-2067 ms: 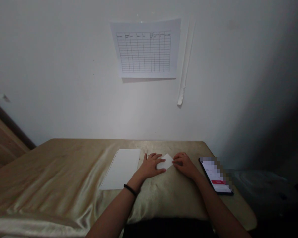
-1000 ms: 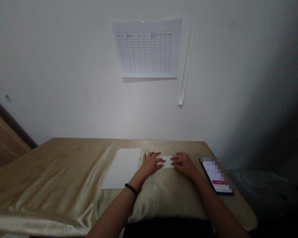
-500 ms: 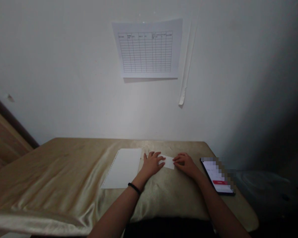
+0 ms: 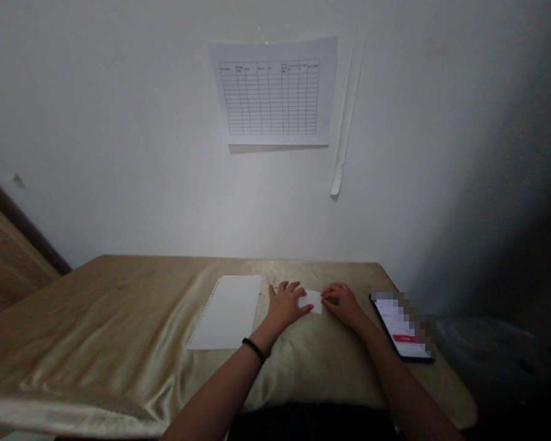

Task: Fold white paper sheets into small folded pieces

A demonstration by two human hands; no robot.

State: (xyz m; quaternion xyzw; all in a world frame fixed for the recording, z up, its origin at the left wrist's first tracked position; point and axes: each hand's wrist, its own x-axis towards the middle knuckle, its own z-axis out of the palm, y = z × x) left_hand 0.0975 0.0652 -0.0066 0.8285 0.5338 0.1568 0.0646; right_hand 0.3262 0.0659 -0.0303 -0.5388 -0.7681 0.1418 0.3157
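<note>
A small white piece of paper [image 4: 313,301] lies on the cloth-covered table between my hands. My left hand [image 4: 288,304], with a black band at the wrist, rests over the paper's left part; its fingers are spread, and the thumb and index finger touch the sheet. At the right edge, my right hand [image 4: 340,302] pinches the paper between thumb and fingertips. Part of the paper is hidden under my left hand. Left of that hand lies a larger white loose-leaf sheet [image 4: 227,312] with holes along its left edge.
A phone [image 4: 401,327] with a lit, partly blurred screen lies near the right edge of the table [image 4: 119,318]. A printed table sheet [image 4: 275,92] is fixed to the wall, beside a hanging strip [image 4: 342,141]. A clear plastic bag-like thing [image 4: 491,343] is at the right.
My left hand has slid slightly to the right over the small paper, covering more of it. My right hand stays at the paper's right edge.
</note>
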